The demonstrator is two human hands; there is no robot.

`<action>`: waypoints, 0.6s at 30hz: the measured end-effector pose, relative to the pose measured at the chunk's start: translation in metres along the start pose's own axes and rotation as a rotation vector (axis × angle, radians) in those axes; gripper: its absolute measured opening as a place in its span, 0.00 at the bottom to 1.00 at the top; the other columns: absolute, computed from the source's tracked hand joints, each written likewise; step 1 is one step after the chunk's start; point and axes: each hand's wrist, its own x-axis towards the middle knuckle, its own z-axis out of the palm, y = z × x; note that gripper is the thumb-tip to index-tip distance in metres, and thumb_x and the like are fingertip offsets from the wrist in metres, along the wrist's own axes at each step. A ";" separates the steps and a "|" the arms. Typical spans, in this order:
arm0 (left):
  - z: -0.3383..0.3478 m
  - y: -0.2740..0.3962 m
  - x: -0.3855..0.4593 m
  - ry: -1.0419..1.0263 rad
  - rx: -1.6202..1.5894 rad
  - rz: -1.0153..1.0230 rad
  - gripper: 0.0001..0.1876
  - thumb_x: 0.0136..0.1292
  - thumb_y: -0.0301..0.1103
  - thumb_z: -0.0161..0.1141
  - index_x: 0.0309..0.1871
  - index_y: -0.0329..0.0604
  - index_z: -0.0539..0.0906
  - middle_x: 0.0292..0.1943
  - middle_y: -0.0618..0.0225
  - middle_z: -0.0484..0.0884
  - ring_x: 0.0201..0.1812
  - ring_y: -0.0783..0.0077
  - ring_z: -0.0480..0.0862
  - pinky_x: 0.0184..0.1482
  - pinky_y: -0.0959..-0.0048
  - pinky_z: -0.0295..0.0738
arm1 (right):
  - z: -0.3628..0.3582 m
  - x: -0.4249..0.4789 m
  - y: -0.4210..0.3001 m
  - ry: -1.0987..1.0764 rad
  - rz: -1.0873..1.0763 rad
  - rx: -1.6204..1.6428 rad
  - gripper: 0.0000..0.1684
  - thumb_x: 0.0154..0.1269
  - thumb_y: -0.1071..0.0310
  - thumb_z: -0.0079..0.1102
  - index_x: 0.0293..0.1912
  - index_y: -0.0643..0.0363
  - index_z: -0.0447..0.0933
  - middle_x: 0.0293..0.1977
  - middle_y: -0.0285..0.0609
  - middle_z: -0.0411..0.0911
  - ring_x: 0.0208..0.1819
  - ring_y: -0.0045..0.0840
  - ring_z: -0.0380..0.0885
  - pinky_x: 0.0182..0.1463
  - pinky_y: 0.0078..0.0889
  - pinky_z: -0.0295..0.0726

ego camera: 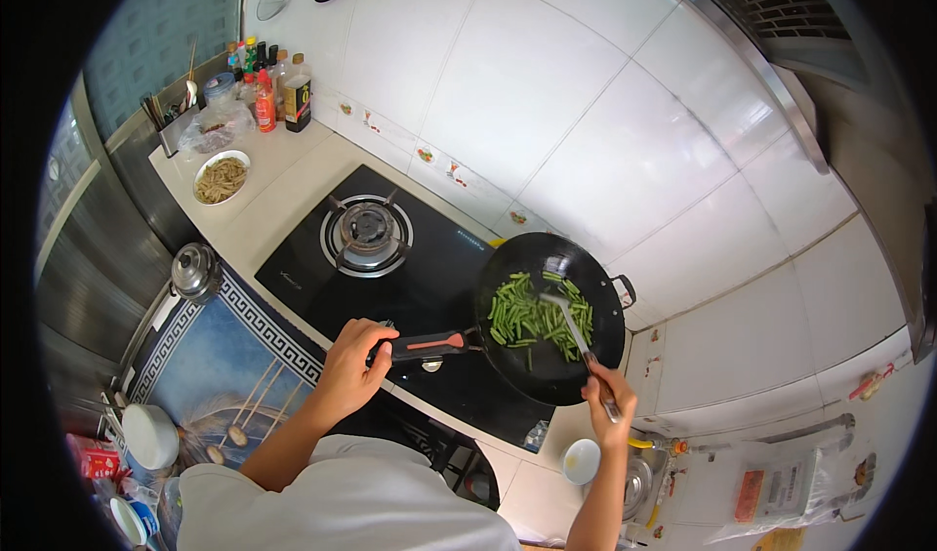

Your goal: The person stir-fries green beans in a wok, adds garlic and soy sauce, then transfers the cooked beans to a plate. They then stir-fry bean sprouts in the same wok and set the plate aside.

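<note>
A black wok (505, 364) sits over the right side of the gas hob, its burner hidden beneath. Cut green beans (528, 309) lie spread across the bottom of the wok. My left hand (356, 364) grips the end of its long black handle (432, 344), which has a reddish inlay. In my right hand (610, 402) is a metal spatula (573, 324) with a brown grip; its blade is in among the beans.
The bare left burner (367, 229) is on the black glass hob (300, 280). A bowl of shredded food (221, 178) and several bottles (282, 90) stand at the counter's far left. Near my right forearm is a small white bowl (581, 462). A lidded metal pot (195, 271) stands left.
</note>
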 end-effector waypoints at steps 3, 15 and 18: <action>-0.002 -0.001 0.006 -0.041 0.073 0.016 0.07 0.57 0.21 0.56 0.40 0.37 0.76 0.34 0.59 0.76 0.35 0.56 0.77 0.38 0.63 0.73 | -0.040 -0.014 -0.060 -0.011 0.239 0.106 0.10 0.60 0.76 0.61 0.43 0.68 0.80 0.25 0.38 0.76 0.26 0.15 0.74 0.31 0.18 0.71; 0.000 -0.008 0.020 -0.191 -0.100 -0.039 0.06 0.60 0.23 0.55 0.40 0.35 0.75 0.30 0.57 0.77 0.28 0.56 0.78 0.32 0.66 0.74 | -0.036 -0.006 -0.075 0.034 0.328 0.051 0.08 0.63 0.76 0.60 0.41 0.68 0.81 0.23 0.38 0.77 0.23 0.15 0.74 0.28 0.19 0.72; -0.004 -0.013 0.021 -0.240 -0.098 -0.024 0.07 0.60 0.22 0.55 0.42 0.36 0.76 0.31 0.56 0.78 0.29 0.55 0.80 0.32 0.66 0.74 | -0.045 0.014 -0.079 0.297 0.414 0.103 0.09 0.68 0.70 0.56 0.40 0.67 0.80 0.20 0.39 0.76 0.16 0.15 0.73 0.20 0.19 0.74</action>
